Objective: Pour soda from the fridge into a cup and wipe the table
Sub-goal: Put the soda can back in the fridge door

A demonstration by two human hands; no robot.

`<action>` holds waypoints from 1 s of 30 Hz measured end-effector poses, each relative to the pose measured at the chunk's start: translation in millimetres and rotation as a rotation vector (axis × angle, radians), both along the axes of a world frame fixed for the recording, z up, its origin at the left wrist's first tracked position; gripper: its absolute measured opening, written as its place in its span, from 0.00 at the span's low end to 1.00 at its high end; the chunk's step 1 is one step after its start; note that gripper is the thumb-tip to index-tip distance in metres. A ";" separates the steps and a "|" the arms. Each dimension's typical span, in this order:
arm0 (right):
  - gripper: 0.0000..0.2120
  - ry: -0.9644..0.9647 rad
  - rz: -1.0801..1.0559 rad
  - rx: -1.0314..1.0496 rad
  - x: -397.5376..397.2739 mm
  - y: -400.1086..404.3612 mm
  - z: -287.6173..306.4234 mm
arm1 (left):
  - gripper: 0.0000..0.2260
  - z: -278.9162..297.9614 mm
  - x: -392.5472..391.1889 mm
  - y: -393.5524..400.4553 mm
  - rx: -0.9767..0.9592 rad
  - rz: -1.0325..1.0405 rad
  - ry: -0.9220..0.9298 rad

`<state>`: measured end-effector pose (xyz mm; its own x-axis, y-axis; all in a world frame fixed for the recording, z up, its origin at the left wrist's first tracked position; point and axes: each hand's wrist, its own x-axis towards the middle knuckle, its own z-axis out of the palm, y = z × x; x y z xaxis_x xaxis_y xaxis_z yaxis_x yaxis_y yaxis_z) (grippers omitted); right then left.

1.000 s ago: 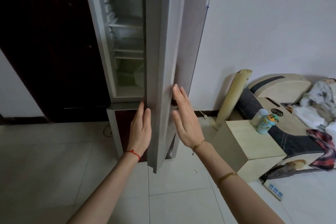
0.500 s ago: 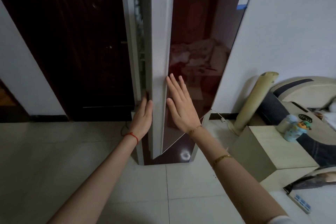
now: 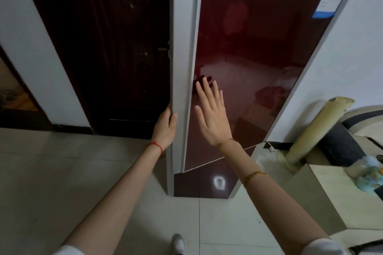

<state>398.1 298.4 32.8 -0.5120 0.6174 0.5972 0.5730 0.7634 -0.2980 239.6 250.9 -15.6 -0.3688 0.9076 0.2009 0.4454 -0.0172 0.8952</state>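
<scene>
The fridge has a glossy dark-red upper door (image 3: 259, 51) with a white side edge (image 3: 184, 47). The door stands almost flush with the fridge body, and nothing of the inside shows. My left hand (image 3: 164, 128) is at the door's left edge, fingers curled round it and hidden behind it, thumb on the white face. My right hand (image 3: 213, 116) lies flat on the red front near that edge, fingers spread and holding nothing. No soda, cup or cloth is in view.
A dark wooden door (image 3: 107, 47) stands just left of the fridge. At the right are a leaning rolled mat (image 3: 315, 130), a low beige cabinet (image 3: 323, 198) with a pale blue bottle (image 3: 369, 174), and a white wall. Pale floor tiles (image 3: 62, 172) lie below, with my shoe (image 3: 177, 243).
The fridge door has swung from wide open to nearly shut, hiding the shelves. My left hand has curled round the door edge. My right hand stays flat on the front.
</scene>
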 end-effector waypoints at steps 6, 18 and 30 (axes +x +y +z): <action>0.26 -0.031 -0.022 0.089 -32.7 43.0 -4.5 | 0.19 -2.0 -40.9 37.9 -0.003 0.059 0.155; 0.27 -0.063 0.003 0.116 -86.8 130.2 -10.9 | 0.15 -17.6 -100.8 122.0 0.099 0.270 0.128; 0.28 -0.145 -0.081 0.174 -112.3 181.4 -15.3 | 0.19 -23.4 -108.9 170.5 0.174 0.264 0.123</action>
